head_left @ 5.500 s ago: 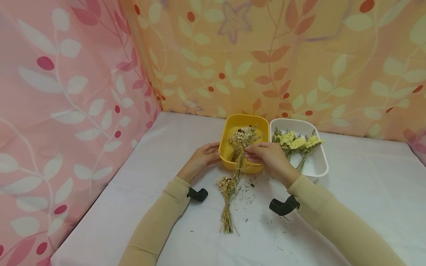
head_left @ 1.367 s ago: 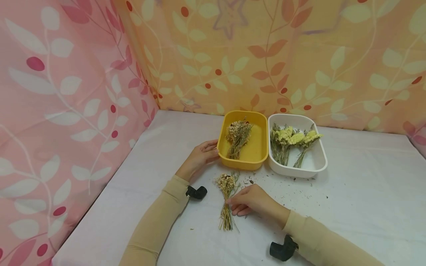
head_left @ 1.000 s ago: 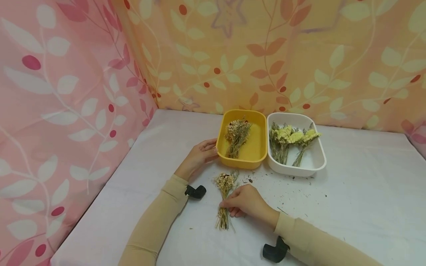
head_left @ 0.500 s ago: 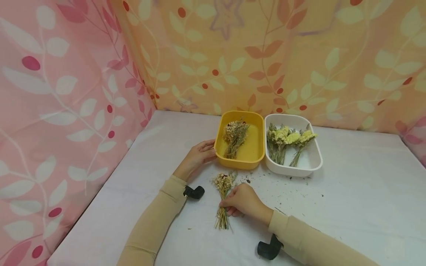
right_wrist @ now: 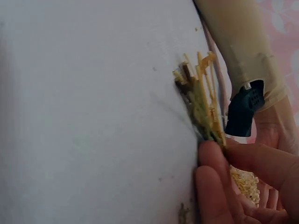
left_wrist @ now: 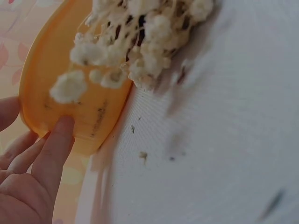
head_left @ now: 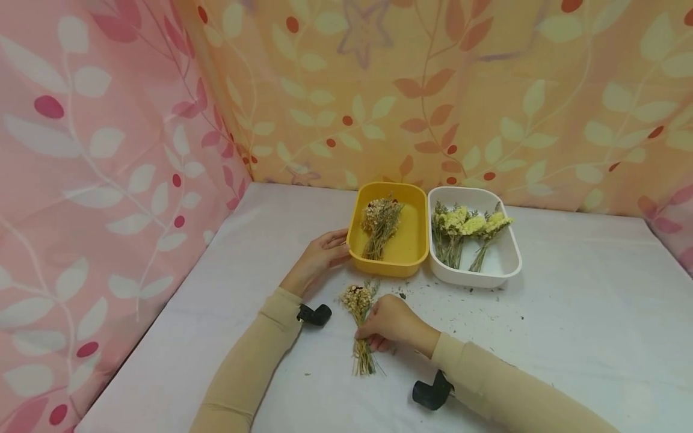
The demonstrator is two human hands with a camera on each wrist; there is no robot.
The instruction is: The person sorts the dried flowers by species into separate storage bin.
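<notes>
My right hand pinches the stems of a small dried-flower bunch, thumb on one side and fingers on the other. Its cream flower heads point toward the boxes, and in the right wrist view the cut stem ends stick out past the fingertips. With fingers fairly straight, my left hand touches the left side of a yellow box. The left wrist view has a fingertip against the box's outer wall and the thumb at the rim. Inside that box lie dried flowers of the same cream kind.
A white box stands against the yellow one's right side, holding several pale yellow dried-flower bunches. Plant crumbs are scattered on the white tablecloth. Behind it hangs an orange leaf-print cloth; a pink one hangs at left.
A bunch earlier held over the yellow box by the right hand now lies in it. That hand came down to the bunch on the table, gripped its stems and tilted it slightly. The left hand stayed.
</notes>
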